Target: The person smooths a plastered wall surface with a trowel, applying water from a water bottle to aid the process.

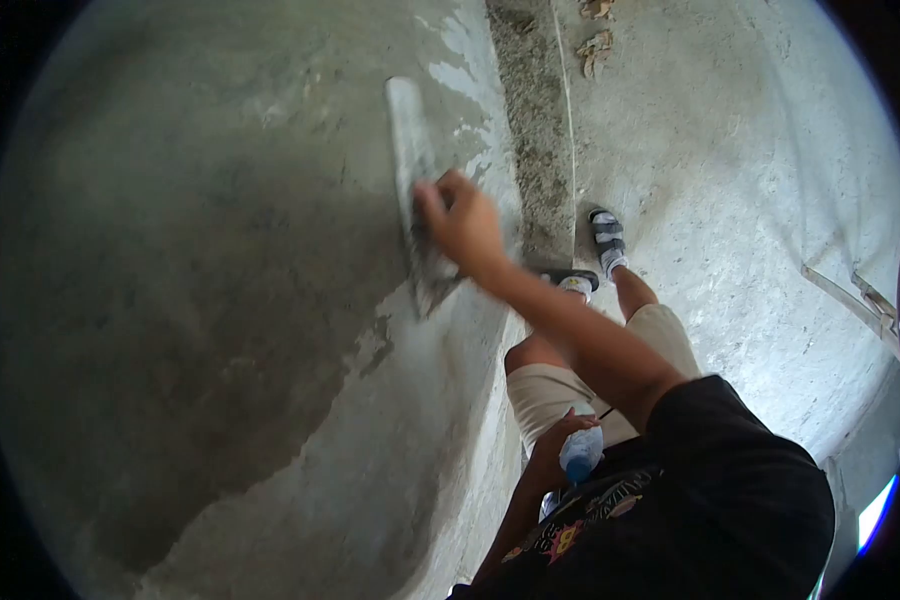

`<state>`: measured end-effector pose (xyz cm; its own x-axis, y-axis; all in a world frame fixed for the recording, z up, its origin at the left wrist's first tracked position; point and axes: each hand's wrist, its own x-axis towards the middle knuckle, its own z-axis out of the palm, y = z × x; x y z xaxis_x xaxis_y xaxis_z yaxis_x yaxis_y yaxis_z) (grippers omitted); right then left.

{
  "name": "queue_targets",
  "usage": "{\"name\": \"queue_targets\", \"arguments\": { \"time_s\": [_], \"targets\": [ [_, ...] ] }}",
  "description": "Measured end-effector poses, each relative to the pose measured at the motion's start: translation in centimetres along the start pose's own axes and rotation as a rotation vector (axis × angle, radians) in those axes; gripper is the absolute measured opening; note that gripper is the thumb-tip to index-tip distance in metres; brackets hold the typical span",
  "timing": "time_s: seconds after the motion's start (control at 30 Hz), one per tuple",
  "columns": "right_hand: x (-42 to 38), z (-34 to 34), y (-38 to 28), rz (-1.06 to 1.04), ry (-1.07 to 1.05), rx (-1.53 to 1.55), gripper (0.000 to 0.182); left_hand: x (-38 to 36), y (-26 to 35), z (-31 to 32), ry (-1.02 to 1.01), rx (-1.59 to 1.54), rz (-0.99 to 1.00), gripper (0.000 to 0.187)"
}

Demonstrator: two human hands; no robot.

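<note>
My right hand [460,225] is closed around the handle of a plastering trowel [406,125]. Its long blade lies against a grey cement wall [220,250]; the hand is slightly smeared by motion, and the handle is mostly hidden beneath it. Close to my body, my left hand [567,428] grips a clear plastic bottle [583,442] with a blue cap, its cap end towards my shirt. Dark, damp-looking cement covers much of the wall, with a paler patch [370,440] below the trowel.
A rough strip of dirt [538,120] runs along the wall's foot. Beyond it lies a pale concrete floor [710,200], where my sandalled feet [607,235] stand. Dry leaves [595,50] lie at the top. A metal-looking frame piece [850,300] is at the right.
</note>
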<state>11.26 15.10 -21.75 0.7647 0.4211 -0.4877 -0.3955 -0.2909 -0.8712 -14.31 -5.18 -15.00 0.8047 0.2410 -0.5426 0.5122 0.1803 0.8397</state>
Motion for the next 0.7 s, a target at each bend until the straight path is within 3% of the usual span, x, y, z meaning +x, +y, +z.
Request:
{"name": "queue_targets", "arguments": {
  "time_s": [0.1, 0.17, 0.2, 0.33, 0.37, 0.43, 0.5, 0.57, 0.7],
  "targets": [
    [-6.5, -0.4, -4.5, -0.084, -0.111, 0.073, 0.038, 0.2, 0.3, -0.4, -0.016, 0.028, 0.012, 0.053],
    [-8.5, -0.8, -5.4, -0.398, -0.197, 0.279, 0.028, 0.0, 0.8, -0.7, -0.018, 0.046, 0.003, 0.053],
    [-7.3, -0.1, -4.2, -0.335, -0.156, 0.23, 0.025, -0.2, 0.9, -0.7, -0.02, 0.057, 0.004, 0.053],
    [0.8, 0.0, 4.4, 0.453, -0.086, 0.155, 0.033, 0.1, 0.9, -1.1, -0.053, 0.073, 0.023, 0.054],
    [0.7, 0.1, 4.3, 0.454, -0.071, 0.152, 0.033, 0.3, 0.8, -1.2, -0.059, 0.08, 0.027, 0.054],
    [-0.4, 1.2, 3.0, 0.173, 0.031, 0.108, 0.035, 0.4, 0.8, -1.4, -0.064, 0.092, 0.027, 0.054],
    [-4.1, 0.4, -1.9, 0.014, -0.058, 0.225, 0.034, 0.0, 1.1, -1.5, -0.065, 0.107, 0.013, 0.055],
    [-7.5, -0.4, -3.9, -0.288, -0.193, 0.229, 0.027, 0.2, 1.2, -1.4, -0.067, 0.123, 0.017, 0.055],
    [-6.6, -0.5, 2.8, -0.556, -0.345, 0.166, 0.022, 0.3, 1.6, -1.5, -0.067, 0.147, 0.034, 0.056]
  ]
}}
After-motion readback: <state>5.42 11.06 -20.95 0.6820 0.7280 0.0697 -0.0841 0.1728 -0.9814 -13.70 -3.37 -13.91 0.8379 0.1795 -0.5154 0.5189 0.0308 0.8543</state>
